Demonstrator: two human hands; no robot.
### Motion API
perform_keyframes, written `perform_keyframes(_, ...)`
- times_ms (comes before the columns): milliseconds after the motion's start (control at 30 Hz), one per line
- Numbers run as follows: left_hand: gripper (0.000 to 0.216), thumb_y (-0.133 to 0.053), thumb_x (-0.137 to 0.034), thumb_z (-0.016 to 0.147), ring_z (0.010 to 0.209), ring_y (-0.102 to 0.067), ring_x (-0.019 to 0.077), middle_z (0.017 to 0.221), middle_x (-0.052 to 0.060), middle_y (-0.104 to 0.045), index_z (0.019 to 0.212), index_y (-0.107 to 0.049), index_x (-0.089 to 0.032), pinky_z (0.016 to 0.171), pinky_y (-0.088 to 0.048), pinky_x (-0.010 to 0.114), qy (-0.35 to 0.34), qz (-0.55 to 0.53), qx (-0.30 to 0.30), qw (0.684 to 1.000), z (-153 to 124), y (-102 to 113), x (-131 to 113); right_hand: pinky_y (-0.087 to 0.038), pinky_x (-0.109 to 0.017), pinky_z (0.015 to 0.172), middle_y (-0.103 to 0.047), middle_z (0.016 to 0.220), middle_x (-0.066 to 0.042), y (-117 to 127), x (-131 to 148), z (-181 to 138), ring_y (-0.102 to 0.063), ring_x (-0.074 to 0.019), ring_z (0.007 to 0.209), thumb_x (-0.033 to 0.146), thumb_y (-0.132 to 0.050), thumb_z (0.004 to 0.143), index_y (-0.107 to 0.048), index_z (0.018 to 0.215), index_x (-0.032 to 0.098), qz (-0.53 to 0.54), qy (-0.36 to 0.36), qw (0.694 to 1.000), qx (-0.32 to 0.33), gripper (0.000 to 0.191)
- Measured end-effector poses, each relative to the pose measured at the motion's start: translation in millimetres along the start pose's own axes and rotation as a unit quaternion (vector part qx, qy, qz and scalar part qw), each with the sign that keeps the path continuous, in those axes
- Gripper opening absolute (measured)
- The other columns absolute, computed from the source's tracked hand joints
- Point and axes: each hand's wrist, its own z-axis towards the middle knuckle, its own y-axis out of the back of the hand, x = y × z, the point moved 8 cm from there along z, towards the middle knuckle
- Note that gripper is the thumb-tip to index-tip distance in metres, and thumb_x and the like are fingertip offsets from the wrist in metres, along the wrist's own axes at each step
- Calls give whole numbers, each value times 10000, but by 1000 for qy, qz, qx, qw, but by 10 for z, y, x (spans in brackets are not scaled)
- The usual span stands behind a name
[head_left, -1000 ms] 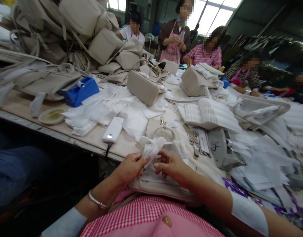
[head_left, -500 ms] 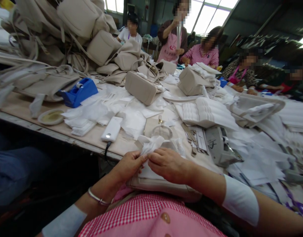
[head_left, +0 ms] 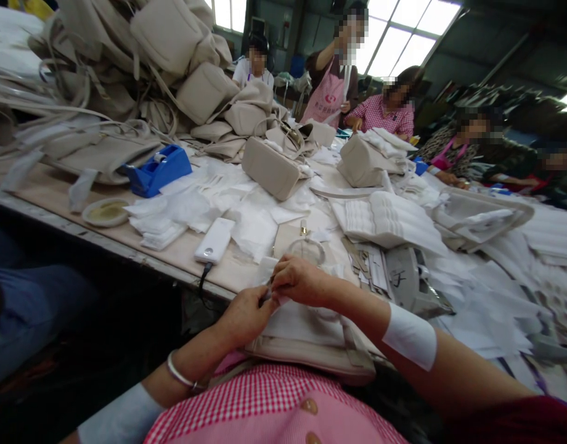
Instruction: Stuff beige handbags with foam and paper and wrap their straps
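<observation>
A beige handbag (head_left: 306,356) lies at the table edge against my apron, with white wrapping paper (head_left: 306,322) over its upper side. Above its left part, my left hand (head_left: 250,316) is closed, thumb and fingers pinching a bit of thin white paper. My right hand (head_left: 301,280) meets it there, fingertips pressed together on the same paper. What the paper covers is hidden by my fingers. Just beyond my right hand are a clear wrapped ring-shaped handle (head_left: 309,248) and a small gold clasp (head_left: 304,228) on a beige flap.
Beige handbags (head_left: 204,92) are heaped at the back left. Nearby are a blue tape dispenser (head_left: 158,171), a shallow dish (head_left: 105,211), a white power bank (head_left: 215,240) with a cable, a grey tape dispenser (head_left: 406,277) and stacked white padding (head_left: 387,219). Several co-workers sit or stand across the table.
My right hand has lifted and moved slightly away from me, its fingertips still meeting my left hand's. The paper between them is less bunched up. The view has shifted a little.
</observation>
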Motion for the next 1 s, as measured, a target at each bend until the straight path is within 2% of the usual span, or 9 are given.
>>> perform_keyframes(100, 310, -538, -438, 846, 581, -489, 142, 660, -12, -600, 915, -675, -168, 541, -350, 245, -5, -47, 40, 998, -3, -23, -14, -405, -340, 853, -665, 693, -57, -34, 68, -52, -589, -188, 749, 172, -585, 840, -703, 671, 214, -24, 37, 998, -38, 210)
perform_keyframes(200, 314, -603, -401, 800, 626, -516, 146, 749, -3, -647, 994, -684, -168, 575, -389, 242, -16, -71, 31, 997, 6, -31, -20, -399, -347, 845, -688, 758, -86, -96, 54, -97, -612, -215, 846, 218, -557, 869, -712, 750, 219, -44, 40, 997, -55, 195)
perform_keyframes(367, 353, -565, -449, 821, 742, -586, 202, 796, 27, -701, 874, -743, -149, 653, -429, 276, 0, -94, 17, 995, 33, -101, 21, -381, -358, 866, -710, 874, -91, -178, 52, -158, -626, -219, 906, 130, -557, 815, -719, 959, 227, -51, 59, 995, -59, 237)
perform_keyframes(433, 390, -550, -471, 826, 687, -567, 191, 727, 25, -677, 826, -746, -134, 605, -402, 273, 15, -83, 24, 996, 30, -125, 47, -392, -349, 864, -720, 914, -81, -156, 26, -173, -632, -209, 890, 120, -563, 811, -679, 1111, 237, -40, 39, 996, -67, 342)
perform_keyframes(500, 392, -539, -472, 828, 611, -517, 161, 658, 8, -635, 810, -742, -137, 550, -351, 260, 22, -63, 23, 998, 19, -120, 62, -415, -335, 859, -730, 935, -57, -94, -35, -185, -642, -194, 866, 157, -559, 844, -561, 1300, 253, -5, -5, 997, -77, 466)
perform_keyframes(567, 376, -536, -467, 825, 554, -457, 134, 598, -14, -578, 767, -726, -148, 510, -296, 253, 25, -45, 21, 998, 8, -108, 66, -445, -316, 832, -738, 946, -40, -12, -120, -196, -657, -181, 847, 220, -532, 890, -477, 1379, 251, 49, -60, 993, -86, 494)
perform_keyframes(667, 373, -549, -472, 806, 515, -401, 119, 539, -31, -501, 644, -662, -155, 482, -250, 253, 33, -27, 14, 999, -2, -90, 68, -468, -283, 783, -744, 948, -40, 79, -212, -181, -672, -173, 851, 270, -507, 913, -630, 1211, 222, 91, -116, 986, -80, 325)
perform_keyframes(800, 359, -559, -473, 790, 518, -395, 119, 546, -32, -497, 631, -642, -162, 480, -246, 253, 49, -33, 7, 998, -6, -90, 77, -450, -246, 701, -743, 823, -17, 30, -163, -63, -668, -158, 760, 218, -587, 852, -746, 896, 213, 36, -102, 994, -19, 166)
perform_keyframes(1000, 325, -556, -417, 786, 494, -361, 112, 506, -44, -440, 603, -628, -158, 462, -225, 258, 58, -42, 20, 997, -8, -116, 121, -392, -221, 601, -718, 705, -4, -105, -77, 31, -624, -136, 648, 149, -649, 776, -756, 814, 200, -33, -93, 995, 1, 124)
